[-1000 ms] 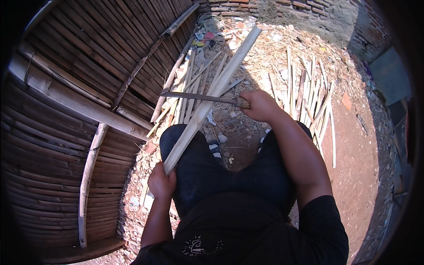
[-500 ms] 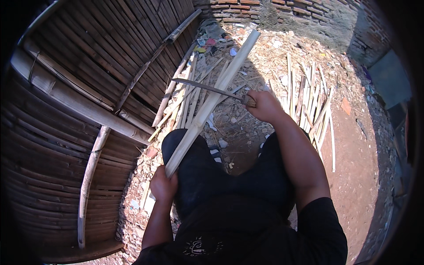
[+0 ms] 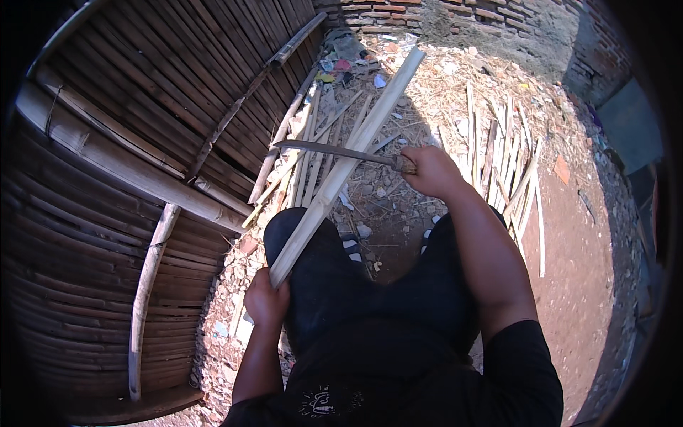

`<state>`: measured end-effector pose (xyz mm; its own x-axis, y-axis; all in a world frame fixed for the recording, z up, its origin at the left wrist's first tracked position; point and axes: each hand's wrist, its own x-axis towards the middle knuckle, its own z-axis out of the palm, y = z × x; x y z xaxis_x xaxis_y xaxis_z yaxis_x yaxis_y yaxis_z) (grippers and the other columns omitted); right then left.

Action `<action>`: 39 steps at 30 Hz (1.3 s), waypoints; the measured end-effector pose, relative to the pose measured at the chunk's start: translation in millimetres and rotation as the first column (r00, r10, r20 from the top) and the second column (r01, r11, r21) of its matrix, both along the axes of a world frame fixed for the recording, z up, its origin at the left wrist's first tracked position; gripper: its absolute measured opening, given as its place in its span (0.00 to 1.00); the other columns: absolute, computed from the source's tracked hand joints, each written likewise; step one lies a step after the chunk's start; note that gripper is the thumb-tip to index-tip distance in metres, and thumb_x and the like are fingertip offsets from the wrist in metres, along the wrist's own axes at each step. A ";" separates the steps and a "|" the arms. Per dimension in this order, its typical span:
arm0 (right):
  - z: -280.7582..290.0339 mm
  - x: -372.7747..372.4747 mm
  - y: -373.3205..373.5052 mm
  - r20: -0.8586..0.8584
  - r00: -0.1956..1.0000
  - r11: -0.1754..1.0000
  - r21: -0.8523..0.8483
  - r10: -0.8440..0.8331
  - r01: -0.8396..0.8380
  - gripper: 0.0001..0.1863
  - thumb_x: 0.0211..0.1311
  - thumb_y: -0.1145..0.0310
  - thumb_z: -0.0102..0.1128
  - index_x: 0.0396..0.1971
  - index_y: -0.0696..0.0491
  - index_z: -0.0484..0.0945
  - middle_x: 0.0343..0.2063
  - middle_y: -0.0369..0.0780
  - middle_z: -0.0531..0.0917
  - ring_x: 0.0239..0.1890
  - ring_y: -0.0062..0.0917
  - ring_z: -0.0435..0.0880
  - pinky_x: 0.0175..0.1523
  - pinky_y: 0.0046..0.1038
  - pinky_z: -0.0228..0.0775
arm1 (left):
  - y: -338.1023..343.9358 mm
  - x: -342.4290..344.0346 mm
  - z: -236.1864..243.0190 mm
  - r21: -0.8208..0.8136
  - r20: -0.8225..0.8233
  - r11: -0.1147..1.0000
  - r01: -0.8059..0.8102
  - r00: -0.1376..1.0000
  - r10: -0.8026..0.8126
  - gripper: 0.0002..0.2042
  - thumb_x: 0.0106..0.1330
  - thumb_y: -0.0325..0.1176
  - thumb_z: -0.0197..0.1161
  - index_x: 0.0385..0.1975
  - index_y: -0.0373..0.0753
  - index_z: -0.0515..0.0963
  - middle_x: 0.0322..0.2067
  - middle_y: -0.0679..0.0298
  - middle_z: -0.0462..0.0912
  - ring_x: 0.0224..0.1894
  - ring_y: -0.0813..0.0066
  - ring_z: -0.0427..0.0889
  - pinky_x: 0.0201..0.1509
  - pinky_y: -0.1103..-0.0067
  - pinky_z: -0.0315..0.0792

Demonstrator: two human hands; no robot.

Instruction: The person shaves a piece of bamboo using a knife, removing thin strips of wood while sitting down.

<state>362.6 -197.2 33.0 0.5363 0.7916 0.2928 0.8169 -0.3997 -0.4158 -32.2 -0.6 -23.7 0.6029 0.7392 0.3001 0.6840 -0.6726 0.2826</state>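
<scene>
From my head, the left of two side-by-side fisheye cameras looks steeply down and faces forward past my lap (image 3: 388,306). It sits near enough that the pale strip (image 3: 337,178) crosses much of the view, with my shirt (image 3: 413,377) on the near side of the strip, the slatted wall (image 3: 156,107) to its left and the brick wall (image 3: 391,14) beyond its far end.

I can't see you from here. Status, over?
Left hand gripping bamboo strip at near end. Right hand holding knife. Knife across strip, contact unclear. Nothing visible blocking it.
</scene>
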 end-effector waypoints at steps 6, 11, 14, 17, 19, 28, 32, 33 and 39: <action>-4.1 -11.2 3.1 0.059 0.989 0.991 -0.017 0.134 -0.133 0.17 0.51 0.64 0.73 0.40 0.52 0.81 0.32 0.48 0.85 0.39 0.50 0.86 0.45 0.48 0.77 | 2.2 -0.4 -10.3 -0.014 0.036 1.000 0.001 0.999 -0.001 0.22 0.60 0.45 0.76 0.45 0.35 0.81 0.33 0.46 0.87 0.35 0.43 0.87 0.39 0.56 0.80; 1.4 -37.3 24.0 0.133 0.944 0.946 -0.169 0.302 -0.278 0.18 0.45 0.67 0.71 0.39 0.50 0.82 0.32 0.45 0.86 0.40 0.47 0.86 0.47 0.48 0.78 | 2.1 -1.8 -6.1 -0.002 0.003 1.000 -0.022 1.000 0.022 0.22 0.60 0.46 0.76 0.45 0.35 0.81 0.33 0.46 0.87 0.35 0.43 0.87 0.39 0.56 0.80; 9.6 -34.2 19.9 0.130 0.957 0.958 -0.165 0.259 -0.236 0.18 0.47 0.66 0.72 0.41 0.50 0.82 0.33 0.46 0.86 0.41 0.48 0.86 0.48 0.47 0.78 | 3.2 -4.5 -6.9 -0.008 0.010 1.000 -0.010 1.000 0.010 0.22 0.60 0.46 0.75 0.45 0.35 0.81 0.33 0.46 0.86 0.34 0.43 0.87 0.39 0.56 0.80; 2.7 -12.7 4.4 0.055 0.995 0.997 -0.023 0.081 -0.080 0.16 0.52 0.63 0.71 0.42 0.51 0.83 0.35 0.47 0.87 0.42 0.49 0.86 0.50 0.48 0.78 | 2.5 -2.5 -6.9 -0.005 0.027 1.000 0.004 1.000 -0.004 0.22 0.61 0.46 0.75 0.45 0.35 0.81 0.32 0.47 0.86 0.34 0.43 0.87 0.38 0.56 0.80; 1.5 -0.5 -1.0 -0.034 0.999 1.000 0.019 -0.024 0.025 0.15 0.55 0.62 0.70 0.42 0.51 0.83 0.36 0.48 0.88 0.42 0.50 0.86 0.50 0.48 0.78 | 0.7 0.6 -3.8 -0.012 0.021 1.000 -0.004 1.000 0.004 0.22 0.61 0.46 0.75 0.45 0.35 0.80 0.32 0.47 0.86 0.33 0.43 0.87 0.38 0.56 0.80; -4.3 -18.1 11.8 0.083 0.981 0.978 -0.131 0.174 -0.162 0.13 0.51 0.65 0.69 0.38 0.50 0.80 0.31 0.47 0.86 0.40 0.48 0.86 0.46 0.49 0.78 | -0.8 3.3 2.0 -0.034 -0.009 0.999 -0.017 1.000 0.017 0.21 0.60 0.46 0.75 0.44 0.36 0.80 0.33 0.47 0.86 0.34 0.43 0.86 0.38 0.55 0.80; -0.5 -26.0 18.0 0.108 0.951 0.951 -0.148 0.289 -0.272 0.14 0.50 0.66 0.69 0.38 0.49 0.80 0.31 0.46 0.85 0.40 0.48 0.86 0.45 0.48 0.78 | 2.5 -1.6 -1.0 -0.031 -0.027 0.999 -0.012 1.000 0.011 0.22 0.60 0.46 0.75 0.44 0.36 0.80 0.33 0.47 0.86 0.35 0.43 0.86 0.38 0.55 0.79; 1.3 -25.6 17.6 0.101 0.951 0.949 -0.152 0.293 -0.276 0.14 0.50 0.66 0.68 0.38 0.49 0.80 0.32 0.46 0.85 0.40 0.48 0.86 0.45 0.48 0.79 | 3.0 -2.3 -1.3 -0.036 -0.024 0.999 -0.011 1.000 0.010 0.22 0.60 0.46 0.75 0.44 0.36 0.80 0.33 0.47 0.86 0.35 0.43 0.86 0.38 0.55 0.79; 0.9 2.9 -2.7 0.013 0.997 0.997 0.006 -0.081 0.081 0.13 0.54 0.65 0.70 0.38 0.52 0.80 0.32 0.48 0.85 0.39 0.50 0.85 0.46 0.48 0.77 | -0.3 1.3 0.5 -0.011 -0.011 1.000 -0.003 1.000 0.003 0.21 0.60 0.46 0.75 0.43 0.36 0.80 0.32 0.47 0.85 0.34 0.43 0.86 0.38 0.55 0.79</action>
<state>365.5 -199.8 33.9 0.5950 0.7439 0.3044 0.7871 -0.4628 -0.4078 -30.9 -0.9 -23.2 0.6040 0.7442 0.2851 0.6889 -0.6674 0.2826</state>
